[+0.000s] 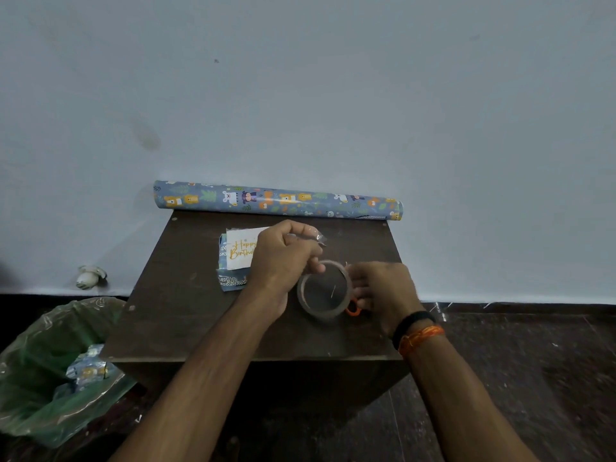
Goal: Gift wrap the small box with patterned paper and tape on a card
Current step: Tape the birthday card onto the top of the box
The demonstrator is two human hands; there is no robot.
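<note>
The small box (230,280), wrapped in blue animal-print paper, lies on the dark wooden table (186,315) left of centre. A white "Happy Birthday" card (239,249) rests on top of it. My left hand (283,258) hovers over the card's right edge and pinches a short strip of clear tape (316,237) between its fingertips. The brown tape roll (325,290) is tilted up just right of that hand. My right hand (380,288) grips the roll's right rim. An orange scissors handle (353,310) peeks out below the right hand's fingers; the blades are hidden.
A roll of the same patterned paper (276,201) lies along the table's back edge against the wall. A bin lined with a green bag (43,371) holding paper scraps stands on the floor at the left. A small white object (89,276) lies by the wall.
</note>
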